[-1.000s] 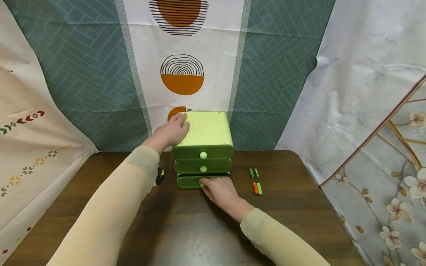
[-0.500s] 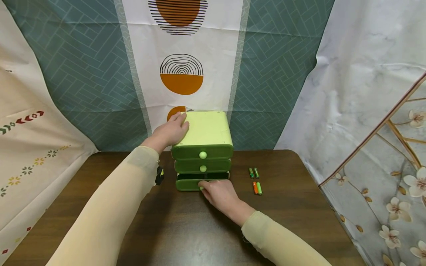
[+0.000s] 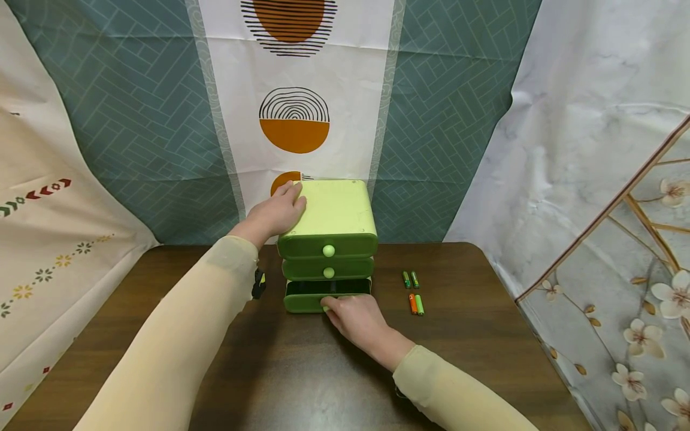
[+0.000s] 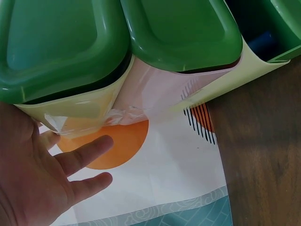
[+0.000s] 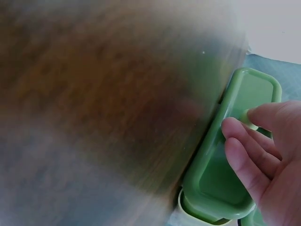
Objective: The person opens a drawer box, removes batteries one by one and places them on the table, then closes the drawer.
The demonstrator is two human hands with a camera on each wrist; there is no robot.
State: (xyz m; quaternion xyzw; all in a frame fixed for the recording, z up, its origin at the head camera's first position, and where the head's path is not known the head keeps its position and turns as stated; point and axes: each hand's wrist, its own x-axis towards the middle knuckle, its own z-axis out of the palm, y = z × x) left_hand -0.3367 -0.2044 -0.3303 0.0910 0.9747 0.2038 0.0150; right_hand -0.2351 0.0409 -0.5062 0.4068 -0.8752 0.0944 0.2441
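Note:
A small chest of drawers [image 3: 336, 206] with a pale green top and dark green fronts stands on the table. My left hand [image 3: 275, 212] rests on the left edge of its top, fingers extended; the left wrist view shows some of them spread along its side. With thumb and fingers, my right hand [image 3: 356, 317] pinches the light green knob [image 5: 247, 117] of the bottom drawer [image 3: 302, 304]. That drawer is partly pulled out, and a dark blue thing [image 4: 262, 42] shows inside it in the left wrist view. The upper two drawers are closed.
Right of the chest lie two small green batteries [image 3: 406, 279], with an orange battery [image 3: 412, 304] and a light green battery [image 3: 420, 304] nearer me. A black and yellow object [image 3: 259, 284] shows beside the left sleeve. Patterned cloths hang behind the brown table [image 3: 302, 371].
The bottom drawer has slid out toward me, its gap widening from a thin slit, with my right hand on its knob. My left hand has stayed on the chest.

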